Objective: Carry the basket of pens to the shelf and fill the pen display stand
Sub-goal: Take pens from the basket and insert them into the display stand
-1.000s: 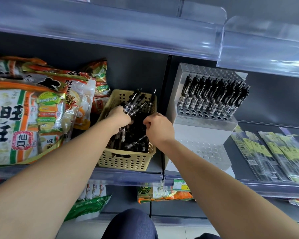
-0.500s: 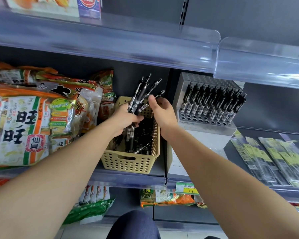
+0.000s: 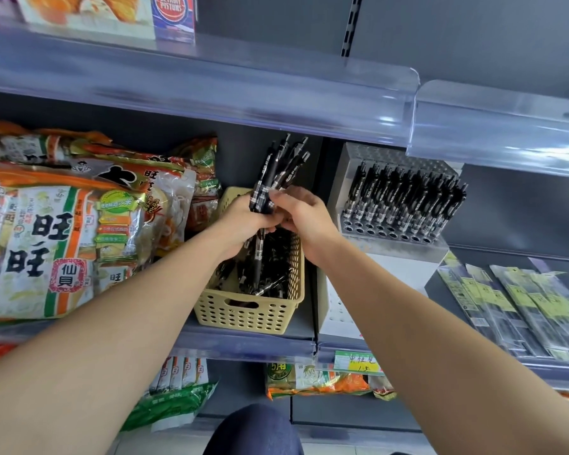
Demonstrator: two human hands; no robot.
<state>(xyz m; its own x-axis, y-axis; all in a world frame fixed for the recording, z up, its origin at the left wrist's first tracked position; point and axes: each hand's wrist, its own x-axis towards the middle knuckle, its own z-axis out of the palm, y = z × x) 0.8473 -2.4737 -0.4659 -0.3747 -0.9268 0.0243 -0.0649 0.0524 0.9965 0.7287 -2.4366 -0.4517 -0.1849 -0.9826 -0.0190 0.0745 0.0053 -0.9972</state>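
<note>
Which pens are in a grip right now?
The bundle of pens sticking up above the basket, held by the left hand and the right hand. The rest lie loose in the basket or stand in the display stand.

Our left forearm (image 3: 119, 323) and right forearm (image 3: 424, 323) are bare as far up as we can see. Our left hand (image 3: 243, 221) and right hand (image 3: 304, 218) are bare too. Below them, our knee (image 3: 253, 431) is covered in dark blue, denim-like cloth.
</note>
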